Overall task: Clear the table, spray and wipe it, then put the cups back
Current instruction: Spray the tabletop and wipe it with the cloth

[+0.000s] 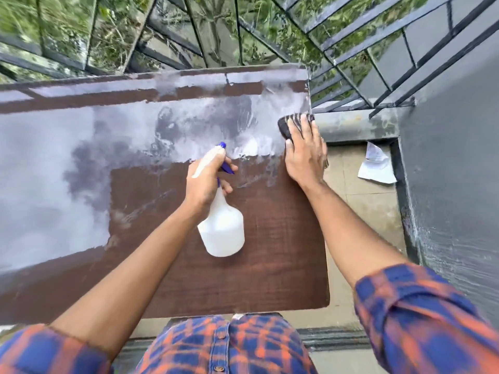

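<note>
both hands are busy over the brown wooden table [243, 265]: the left hand [205, 184] has its fingers wrapped tight round the neck of a white spray bottle [222, 228], one finger on the blue trigger [226, 168], the bottle tilted with its base toward the person. the right hand [303, 155] lies flat, fingers spread a little, pressing a dark striped cloth [289, 125] onto the table's far right corner beside the metal railing [351, 58]. a crumpled white paper [376, 166] lies on the floor to the right, and no cups show in this view.
</note>
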Demonstrator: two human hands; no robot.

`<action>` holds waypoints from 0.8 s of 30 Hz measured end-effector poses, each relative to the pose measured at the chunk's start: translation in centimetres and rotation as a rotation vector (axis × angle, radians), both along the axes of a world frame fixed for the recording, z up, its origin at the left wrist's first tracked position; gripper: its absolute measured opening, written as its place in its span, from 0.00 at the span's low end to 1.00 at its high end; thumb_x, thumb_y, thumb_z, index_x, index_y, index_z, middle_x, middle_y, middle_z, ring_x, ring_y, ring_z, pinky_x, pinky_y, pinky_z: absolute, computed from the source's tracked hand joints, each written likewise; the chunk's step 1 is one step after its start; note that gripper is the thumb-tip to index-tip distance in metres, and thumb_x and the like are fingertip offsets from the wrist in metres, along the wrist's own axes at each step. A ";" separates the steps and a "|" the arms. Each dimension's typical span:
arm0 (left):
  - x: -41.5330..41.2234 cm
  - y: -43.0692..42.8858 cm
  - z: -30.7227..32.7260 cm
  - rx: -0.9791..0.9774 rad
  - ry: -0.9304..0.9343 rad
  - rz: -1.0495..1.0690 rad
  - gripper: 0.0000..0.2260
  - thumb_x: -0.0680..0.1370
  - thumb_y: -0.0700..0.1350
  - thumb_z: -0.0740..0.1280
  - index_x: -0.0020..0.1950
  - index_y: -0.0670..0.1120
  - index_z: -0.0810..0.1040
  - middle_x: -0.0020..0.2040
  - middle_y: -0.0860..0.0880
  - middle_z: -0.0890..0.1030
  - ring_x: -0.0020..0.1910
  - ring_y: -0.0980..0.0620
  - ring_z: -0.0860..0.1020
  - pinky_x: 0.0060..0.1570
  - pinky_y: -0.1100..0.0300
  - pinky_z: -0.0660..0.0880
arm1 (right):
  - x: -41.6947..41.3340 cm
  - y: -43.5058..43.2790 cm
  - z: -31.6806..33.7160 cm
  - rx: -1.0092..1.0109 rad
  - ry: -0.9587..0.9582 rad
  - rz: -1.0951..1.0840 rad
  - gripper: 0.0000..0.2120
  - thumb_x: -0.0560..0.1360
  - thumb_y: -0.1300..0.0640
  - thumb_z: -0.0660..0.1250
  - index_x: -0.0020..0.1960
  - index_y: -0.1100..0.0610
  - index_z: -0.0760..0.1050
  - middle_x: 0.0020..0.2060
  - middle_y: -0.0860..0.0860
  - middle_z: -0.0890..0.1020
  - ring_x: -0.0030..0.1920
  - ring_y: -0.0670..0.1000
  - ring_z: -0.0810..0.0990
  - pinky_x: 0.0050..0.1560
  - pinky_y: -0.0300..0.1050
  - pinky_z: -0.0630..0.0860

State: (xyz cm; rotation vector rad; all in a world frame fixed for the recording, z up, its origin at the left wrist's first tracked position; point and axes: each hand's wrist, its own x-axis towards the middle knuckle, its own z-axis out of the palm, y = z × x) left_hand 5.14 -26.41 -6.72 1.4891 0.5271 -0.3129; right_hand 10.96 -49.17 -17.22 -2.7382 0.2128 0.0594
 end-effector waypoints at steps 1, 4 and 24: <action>1.0 -0.1 0.2 0.002 -0.007 0.007 0.16 0.81 0.53 0.65 0.39 0.45 0.81 0.40 0.45 0.85 0.22 0.47 0.74 0.25 0.61 0.70 | 2.1 0.0 -0.1 0.004 0.009 0.005 0.26 0.80 0.51 0.59 0.77 0.44 0.62 0.80 0.49 0.60 0.79 0.55 0.57 0.74 0.61 0.58; 2.9 -0.3 0.7 0.007 -0.015 0.012 0.16 0.80 0.54 0.65 0.37 0.47 0.80 0.40 0.46 0.85 0.25 0.46 0.74 0.26 0.60 0.71 | 7.1 -0.1 -0.1 -0.015 0.039 0.018 0.28 0.79 0.50 0.59 0.79 0.46 0.59 0.81 0.51 0.56 0.80 0.58 0.54 0.74 0.64 0.57; 3.6 8.9 2.8 0.141 -0.025 0.205 0.22 0.79 0.53 0.64 0.50 0.32 0.78 0.43 0.44 0.85 0.29 0.44 0.74 0.30 0.59 0.71 | 12.7 17.7 1.6 -0.041 0.130 0.495 0.33 0.81 0.50 0.57 0.82 0.47 0.47 0.82 0.52 0.46 0.81 0.57 0.44 0.79 0.64 0.43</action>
